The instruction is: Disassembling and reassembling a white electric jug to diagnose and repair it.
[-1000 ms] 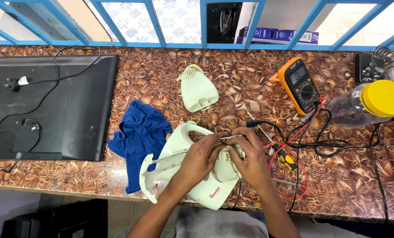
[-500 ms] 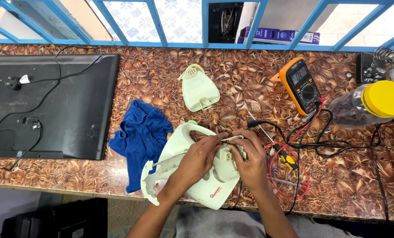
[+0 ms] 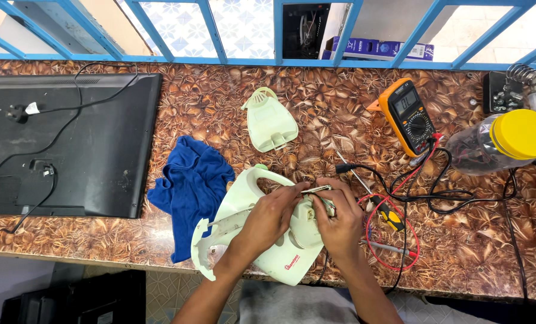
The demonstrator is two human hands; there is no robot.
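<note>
1. I see a pale green plastic appliance body (image 3: 262, 240), iron-shaped with a curved handle, lying on its side at the near edge of the brown patterned worktop (image 3: 220, 114).
2. My left hand (image 3: 271, 219) lies over the middle of the body, fingers curled down onto it and pressing it in place.
3. My right hand (image 3: 340, 222) cups the body's rounded right end; its thumb and forefinger are pinched on a small metal part (image 3: 317, 190) at the top of the opening.
4. A crumpled blue cloth (image 3: 191, 186) lies just beside the body on the left, touching it.
5. A separate pale green plastic cover (image 3: 270, 123) lies farther back, apart from the body.
6. An orange digital multimeter (image 3: 407, 115) sits to the right, with its red and black leads (image 3: 400, 198) looping beside my right hand.
7. A clear plastic bottle with a yellow cap (image 3: 502, 141) lies at the far right.
8. A flat black screen panel (image 3: 70, 144) lies face down at the left.
</note>
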